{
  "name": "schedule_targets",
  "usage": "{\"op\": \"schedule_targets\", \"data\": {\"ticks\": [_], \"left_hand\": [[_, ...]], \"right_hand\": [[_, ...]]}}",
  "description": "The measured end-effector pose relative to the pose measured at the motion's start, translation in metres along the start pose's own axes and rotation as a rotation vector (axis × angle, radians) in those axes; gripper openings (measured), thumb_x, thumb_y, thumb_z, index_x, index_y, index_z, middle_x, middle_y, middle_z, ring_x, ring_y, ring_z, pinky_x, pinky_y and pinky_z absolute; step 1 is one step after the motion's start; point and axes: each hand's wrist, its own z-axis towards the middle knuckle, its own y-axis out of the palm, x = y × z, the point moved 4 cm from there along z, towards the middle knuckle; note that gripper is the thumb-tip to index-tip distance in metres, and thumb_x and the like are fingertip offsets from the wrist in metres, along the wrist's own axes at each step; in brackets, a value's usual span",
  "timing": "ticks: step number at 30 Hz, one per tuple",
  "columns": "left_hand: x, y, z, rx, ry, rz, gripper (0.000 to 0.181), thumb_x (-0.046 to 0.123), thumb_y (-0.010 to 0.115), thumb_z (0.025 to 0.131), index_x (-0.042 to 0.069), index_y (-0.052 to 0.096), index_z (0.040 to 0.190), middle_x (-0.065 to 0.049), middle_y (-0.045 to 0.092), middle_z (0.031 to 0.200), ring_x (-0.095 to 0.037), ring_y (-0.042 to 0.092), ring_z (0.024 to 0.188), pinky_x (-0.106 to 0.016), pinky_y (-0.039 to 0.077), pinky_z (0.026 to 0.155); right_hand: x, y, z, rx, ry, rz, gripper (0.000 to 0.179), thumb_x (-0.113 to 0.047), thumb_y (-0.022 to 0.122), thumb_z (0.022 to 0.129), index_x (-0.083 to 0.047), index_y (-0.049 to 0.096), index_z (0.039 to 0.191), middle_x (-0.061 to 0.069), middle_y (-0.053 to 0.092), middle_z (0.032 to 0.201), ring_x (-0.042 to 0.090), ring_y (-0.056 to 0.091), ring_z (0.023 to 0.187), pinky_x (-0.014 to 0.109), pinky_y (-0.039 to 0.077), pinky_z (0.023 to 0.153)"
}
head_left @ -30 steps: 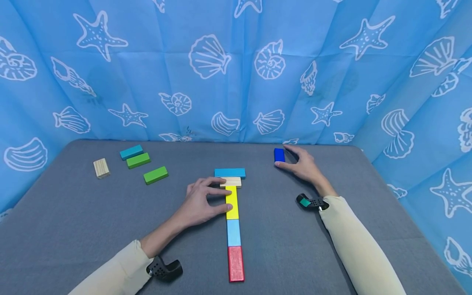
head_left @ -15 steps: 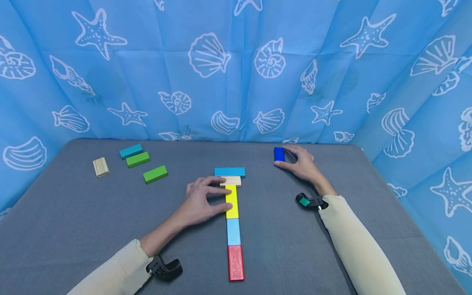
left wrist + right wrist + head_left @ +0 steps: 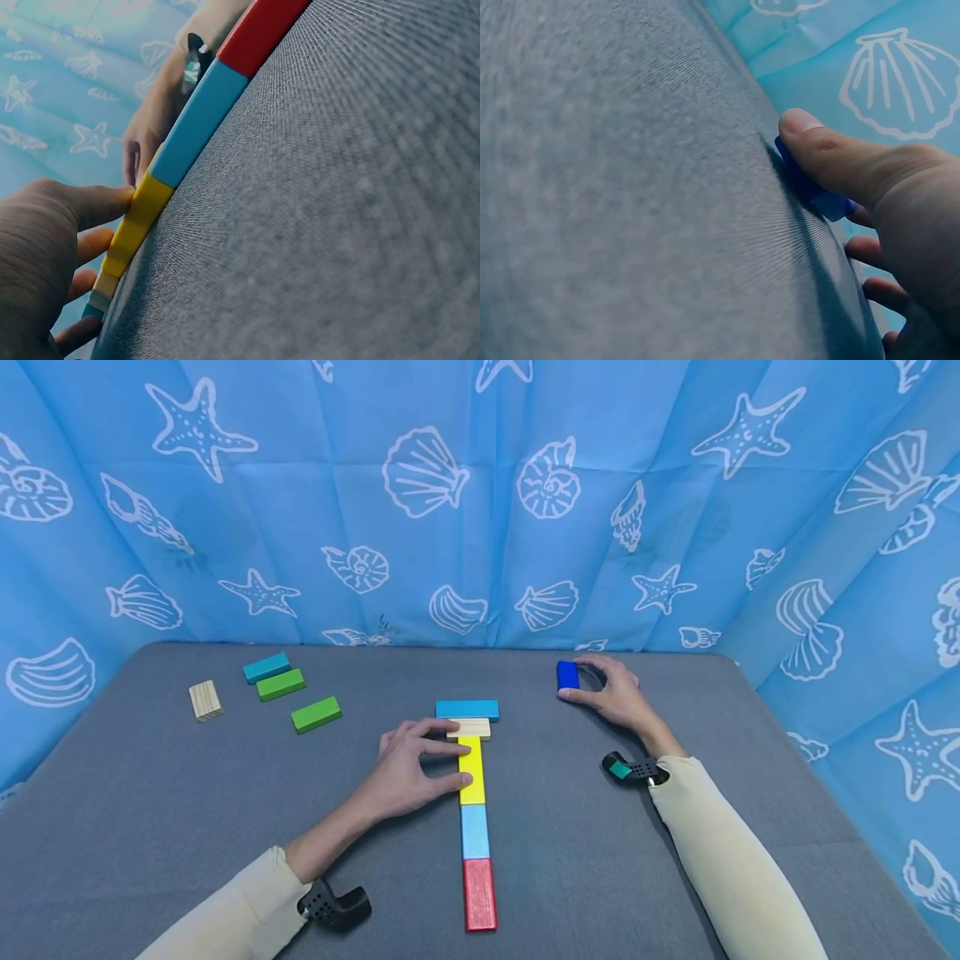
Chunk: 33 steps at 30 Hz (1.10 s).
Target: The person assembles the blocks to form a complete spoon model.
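Down the middle of the table runs a row of flat blocks: red (image 3: 480, 895), light blue (image 3: 475, 832), yellow (image 3: 472, 770), then a plain wooden block (image 3: 474, 729) and a blue block (image 3: 467, 709) lying crosswise at the far end. My left hand (image 3: 405, 777) rests on the row from the left, fingers spread. Its thumb and a finger touch the yellow block, another finger the wooden one. At the back right my right hand (image 3: 617, 695) pinches a dark blue block (image 3: 567, 675) between thumb and forefinger. In the right wrist view, the thumb partly hides that dark blue block (image 3: 829, 204).
To the left at the back lie a wooden block (image 3: 205, 701), a teal block (image 3: 266, 668) and two green blocks, one (image 3: 281, 685) beside the teal and another (image 3: 317, 715) nearer. A blue shell-patterned curtain (image 3: 480, 502) hangs behind the grey table (image 3: 187, 810).
The view has shifted very slightly. Both hands and all blocks stay in place.
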Motion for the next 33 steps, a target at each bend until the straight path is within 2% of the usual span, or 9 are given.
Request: {"op": "schedule_targets", "data": {"ticks": [4, 7, 10, 15, 23, 33], "left_hand": [[-0.001, 0.001, 0.0, 0.002, -0.001, 0.0, 0.038, 0.036, 0.084, 0.083, 0.024, 0.078, 0.118, 0.001, 0.056, 0.143, -0.03, 0.041, 0.134, -0.063, 0.019, 0.106], [-0.001, 0.001, 0.001, 0.002, 0.001, -0.001, 0.038, 0.036, 0.084, 0.083, 0.024, 0.078, 0.118, 0.002, 0.056, 0.143, -0.03, 0.041, 0.134, -0.063, 0.019, 0.106], [0.0, 0.0, 0.001, 0.001, 0.001, -0.004, 0.038, 0.036, 0.084, 0.083, 0.023, 0.078, 0.118, 0.001, 0.055, 0.143, -0.03, 0.041, 0.134, -0.062, 0.019, 0.106], [0.0, 0.0, 0.001, 0.001, -0.004, -0.003, 0.038, 0.036, 0.084, 0.082, 0.023, 0.078, 0.117, 0.001, 0.056, 0.142, -0.03, 0.041, 0.134, -0.062, 0.019, 0.106], [-0.001, 0.001, 0.002, -0.005, -0.021, 0.012, 0.038, 0.039, 0.084, 0.083, 0.025, 0.078, 0.118, 0.003, 0.055, 0.143, -0.03, 0.04, 0.135, -0.062, 0.019, 0.106], [-0.002, 0.001, 0.002, -0.003, -0.018, 0.003, 0.038, 0.039, 0.083, 0.083, 0.025, 0.078, 0.118, 0.003, 0.055, 0.143, -0.029, 0.041, 0.134, -0.062, 0.019, 0.106]], "right_hand": [[-0.004, -0.002, 0.0, -0.012, 0.017, 0.034, 0.07, -0.036, 0.08, 0.088, -0.005, 0.052, 0.145, 0.022, 0.042, 0.154, 0.042, 0.03, 0.146, 0.066, 0.012, 0.115], [-0.011, -0.003, 0.0, -0.026, 0.026, 0.062, 0.071, -0.038, 0.08, 0.088, -0.005, 0.051, 0.145, 0.022, 0.041, 0.154, 0.041, 0.033, 0.144, 0.062, 0.024, 0.114], [-0.022, -0.001, 0.001, -0.045, 0.019, 0.081, 0.072, -0.039, 0.08, 0.089, -0.005, 0.051, 0.145, 0.023, 0.042, 0.153, 0.041, 0.035, 0.142, 0.06, 0.029, 0.112], [-0.04, 0.006, 0.006, -0.079, -0.005, 0.103, 0.071, -0.037, 0.08, 0.089, -0.005, 0.051, 0.145, 0.02, 0.043, 0.153, 0.038, 0.034, 0.144, 0.059, 0.026, 0.115], [-0.069, 0.025, 0.016, -0.162, 0.024, 0.118, 0.073, -0.043, 0.081, 0.086, -0.008, 0.053, 0.144, 0.019, 0.042, 0.153, 0.037, 0.038, 0.139, 0.058, 0.036, 0.109], [-0.085, 0.049, 0.027, -0.229, 0.003, 0.048, 0.073, -0.047, 0.08, 0.085, -0.009, 0.055, 0.143, 0.018, 0.044, 0.151, 0.038, 0.038, 0.137, 0.06, 0.032, 0.11]]}}
